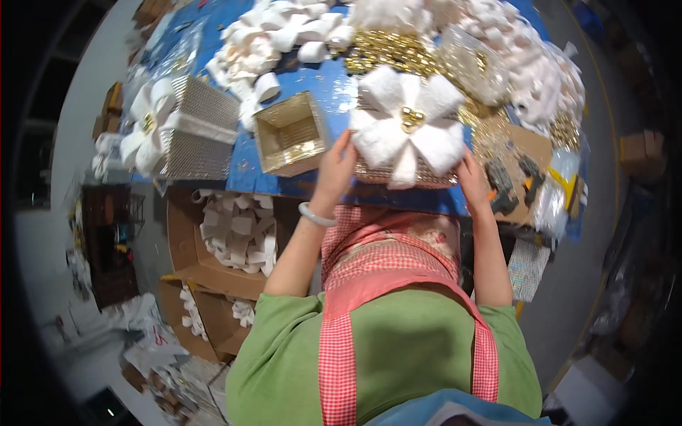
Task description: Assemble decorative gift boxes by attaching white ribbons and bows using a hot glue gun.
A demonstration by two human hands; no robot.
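Observation:
A glittery box (435, 177) sits at the table's front edge, topped by a large white fabric bow (437, 131) with gold beads at its centre. My left hand (337, 169) grips the box's left side, and my right hand (472, 177) holds its right side. The bow's loops cover most of the lid. Just left of my left hand stands an open gold box (290, 135), its hollow inside facing me. Farther left, a larger silver textured box (202, 131) has a white band and a white bow (149, 124) on its side.
White fabric loops (266, 50) and gold beads (391, 53) heap along the back of the blue table (334, 92). Glue guns (501, 186) lie on cardboard at the right. Below the table at left, a cardboard box (188, 245) holds white strips.

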